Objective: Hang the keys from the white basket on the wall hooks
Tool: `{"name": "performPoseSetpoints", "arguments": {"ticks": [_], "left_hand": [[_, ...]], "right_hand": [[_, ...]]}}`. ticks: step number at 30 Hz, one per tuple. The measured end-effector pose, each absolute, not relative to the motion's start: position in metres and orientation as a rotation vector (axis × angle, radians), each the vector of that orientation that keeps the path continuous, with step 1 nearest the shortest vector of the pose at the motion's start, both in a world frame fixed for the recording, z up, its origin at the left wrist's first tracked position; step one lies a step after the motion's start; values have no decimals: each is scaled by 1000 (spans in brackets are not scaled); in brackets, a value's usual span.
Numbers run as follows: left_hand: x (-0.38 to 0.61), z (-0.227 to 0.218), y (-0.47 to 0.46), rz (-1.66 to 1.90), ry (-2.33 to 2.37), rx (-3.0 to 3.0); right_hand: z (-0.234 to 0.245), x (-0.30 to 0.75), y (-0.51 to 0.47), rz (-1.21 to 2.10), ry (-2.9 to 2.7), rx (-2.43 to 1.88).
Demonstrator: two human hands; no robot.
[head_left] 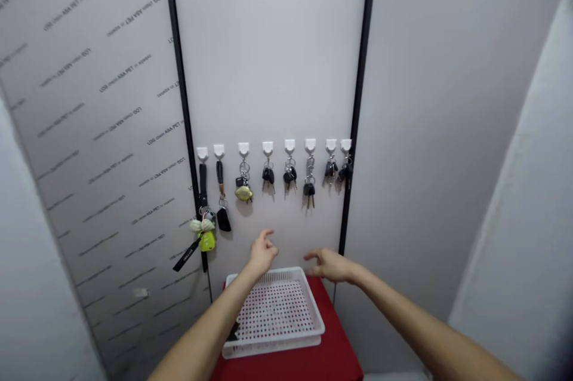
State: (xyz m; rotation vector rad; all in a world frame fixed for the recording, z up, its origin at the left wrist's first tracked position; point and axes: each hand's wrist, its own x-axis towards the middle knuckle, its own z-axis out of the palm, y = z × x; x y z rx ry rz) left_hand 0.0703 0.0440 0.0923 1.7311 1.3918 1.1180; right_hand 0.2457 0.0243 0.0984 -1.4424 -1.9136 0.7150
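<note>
My left hand (pixel 262 252) is raised in front of the white wall panel, fingers loosely curled and apart, holding nothing. My right hand (pixel 329 264) hovers beside it at the same height, fingers stretched toward the left, also holding nothing. Both hands are just above the far edge of a white perforated plastic tray (pixel 273 312). Above them a row of white hooks (pixel 267 147) carries several key sets: a strap with a yellow-green charm (pixel 206 237), a black fob (pixel 222 218), a gold fish-shaped charm (pixel 244 191) and several black car keys (pixel 290 175).
The tray rests on a small red-topped table (pixel 331 357) against the wall. A film-covered panel with printed text (pixel 98 130) stands to the left, and plain white walls close in on the right. Black vertical strips (pixel 360 100) frame the hook panel.
</note>
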Motion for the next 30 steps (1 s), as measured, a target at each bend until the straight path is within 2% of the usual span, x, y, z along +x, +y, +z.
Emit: {"name": "performPoseSetpoints", "arguments": {"ticks": [2, 5, 9, 18, 21, 26, 30], "left_hand": [[57, 116, 37, 1290, 1236, 1687], [45, 170, 18, 1534, 877, 1727], [35, 217, -4, 1702, 618, 1783], [27, 221, -5, 1681, 642, 1771], [14, 210, 10, 1749, 799, 1759], [-26, 192, 45, 2141, 1624, 1430], [-30, 187, 59, 1964, 2044, 1435]], "right_hand": [[118, 219, 20, 713, -1960, -1285], [170, 183, 13, 504, -1814, -896], [217, 156, 1, 414, -1646, -611], [215, 137, -1, 504, -1665, -580], [207, 134, 10, 519, -1699, -685], [193, 130, 39, 326, -1597, -1026], [194, 112, 54, 281, -1609, -1095]]}}
